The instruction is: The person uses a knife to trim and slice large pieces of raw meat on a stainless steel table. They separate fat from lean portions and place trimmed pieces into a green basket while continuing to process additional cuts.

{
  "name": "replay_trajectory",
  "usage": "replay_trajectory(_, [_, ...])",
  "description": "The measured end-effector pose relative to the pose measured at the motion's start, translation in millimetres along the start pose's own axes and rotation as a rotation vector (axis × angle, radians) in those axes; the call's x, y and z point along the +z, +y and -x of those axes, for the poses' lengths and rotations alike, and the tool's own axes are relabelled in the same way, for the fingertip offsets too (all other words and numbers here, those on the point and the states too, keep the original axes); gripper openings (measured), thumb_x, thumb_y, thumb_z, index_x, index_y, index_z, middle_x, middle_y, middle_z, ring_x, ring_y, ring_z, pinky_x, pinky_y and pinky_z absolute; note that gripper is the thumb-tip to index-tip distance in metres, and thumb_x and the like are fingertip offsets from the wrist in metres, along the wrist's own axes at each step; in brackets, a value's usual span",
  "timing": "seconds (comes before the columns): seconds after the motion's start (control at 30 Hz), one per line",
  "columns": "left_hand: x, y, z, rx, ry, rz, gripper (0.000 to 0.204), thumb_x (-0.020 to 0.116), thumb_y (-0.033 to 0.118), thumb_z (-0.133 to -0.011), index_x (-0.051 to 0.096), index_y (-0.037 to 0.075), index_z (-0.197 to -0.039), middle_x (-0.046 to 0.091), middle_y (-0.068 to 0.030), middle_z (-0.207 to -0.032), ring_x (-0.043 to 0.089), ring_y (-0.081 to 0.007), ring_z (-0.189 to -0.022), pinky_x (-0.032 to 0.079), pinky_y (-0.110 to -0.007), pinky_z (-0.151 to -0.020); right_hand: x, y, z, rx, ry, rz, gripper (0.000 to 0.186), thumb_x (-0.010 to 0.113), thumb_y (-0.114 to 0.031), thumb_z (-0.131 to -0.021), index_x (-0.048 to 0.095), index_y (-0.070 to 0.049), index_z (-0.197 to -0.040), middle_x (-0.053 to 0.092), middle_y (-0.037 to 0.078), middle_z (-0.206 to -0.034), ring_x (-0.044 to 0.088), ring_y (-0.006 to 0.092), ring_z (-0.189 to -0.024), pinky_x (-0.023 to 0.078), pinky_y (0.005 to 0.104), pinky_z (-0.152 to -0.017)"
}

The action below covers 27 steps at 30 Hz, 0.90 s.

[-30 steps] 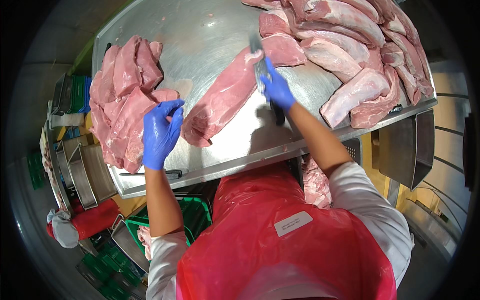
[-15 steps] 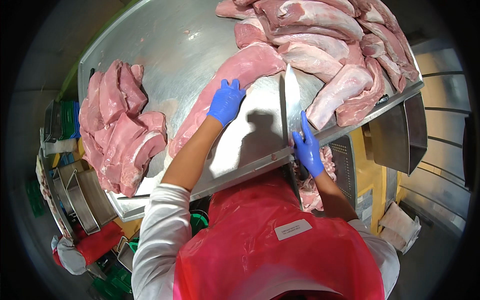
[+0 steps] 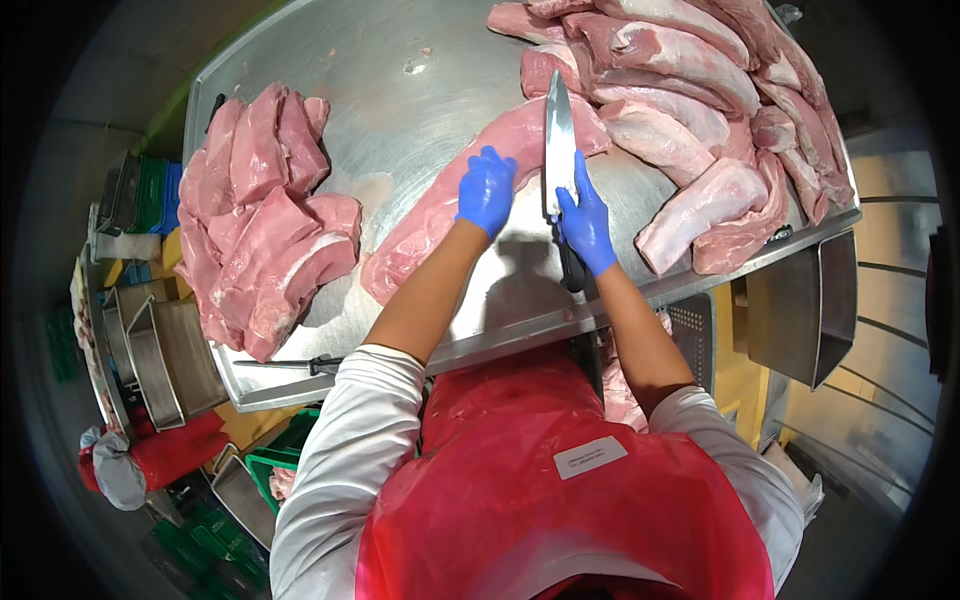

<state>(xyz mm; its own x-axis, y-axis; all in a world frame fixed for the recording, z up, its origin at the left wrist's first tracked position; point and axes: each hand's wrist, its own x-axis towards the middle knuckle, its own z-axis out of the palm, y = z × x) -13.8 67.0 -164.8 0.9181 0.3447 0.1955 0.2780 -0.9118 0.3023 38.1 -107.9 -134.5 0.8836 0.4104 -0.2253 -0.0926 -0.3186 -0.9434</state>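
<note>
Pale pink, long, smooth-faced meat slab lies on the flat stainless-steel table, running from 7 to 1 o'clock, its 1 o'clock end close by a large heap of whitish-pink, uncut-looking meat lengths. Change noted: 0.5 s ago the long, straight-bladed steel knife with a black handle stood clear of the slab, at its 4 o'clock side near the table edge; its blade now crosses over the 1 o'clock end, tip toward 12. Whether the edge touches meat cannot be told. Right hand, blue-gloved, grasps the knife where blade meets handle, index finger straight. Left hand, blue-gloved, remains at the slab's middle, fingers bent; whether they grip or merely press cannot be told. In judgement, blade and steadying hand are together at 1 piece, so work on it is in hand. Observed also: stacked pink, smooth meat pieces at 9 o'clock; 1 thin, dark-handled knife at 8 o'clock, unheld.
</note>
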Motion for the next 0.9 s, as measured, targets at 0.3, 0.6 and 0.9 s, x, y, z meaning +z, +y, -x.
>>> replay_trajectory(0.3, [-29.6, -26.4, -4.3, -0.490, 0.097, 0.511, 0.015, 0.071, 0.016, -0.069, 0.067, 0.002, -0.065, 0.065, -0.0213, -0.066, 0.064, -0.0339, -0.060, 0.052, -0.041, -0.062, 36.8, 0.2, -27.9, 0.039, -0.280, 0.079, 0.066, 0.057, -0.014, -0.097, 0.030, -0.031, -0.155, 0.067, 0.014, -0.095, 0.063, 0.0161, -0.065, 0.054, 0.0323, -0.058])
replay_trajectory(0.6, [-134.5, -42.9, 66.6, -0.421, 0.227, 0.738, 0.010, 0.065, 0.009, -0.077, 0.068, 0.000, -0.077, 0.064, -0.0103, -0.067, 0.060, -0.0136, -0.063, 0.048, -0.032, -0.058, -60.8, 12.4, 75.1, -0.013, -0.671, 0.544, 0.062, 0.051, -0.020, -0.099, 0.027, -0.022, -0.157, 0.057, 0.007, -0.067, 0.053, 0.0125, -0.061, 0.050, 0.0291, -0.063])
replay_trajectory(0.9, [-367.5, -142.0, 531.9, -1.087, 0.158, 0.020, 0.017, 0.069, 0.010, -0.085, 0.062, 0.004, -0.100, 0.060, -0.0057, -0.076, 0.056, -0.0171, -0.065, 0.047, -0.032, -0.062, -137.3, 73.7, 115.6, 0.088, -0.031, 0.037, 0.066, 0.049, -0.006, -0.101, 0.020, -0.018, -0.159, 0.059, 0.004, -0.080, 0.047, 0.0075, -0.051, 0.040, 0.0240, -0.044])
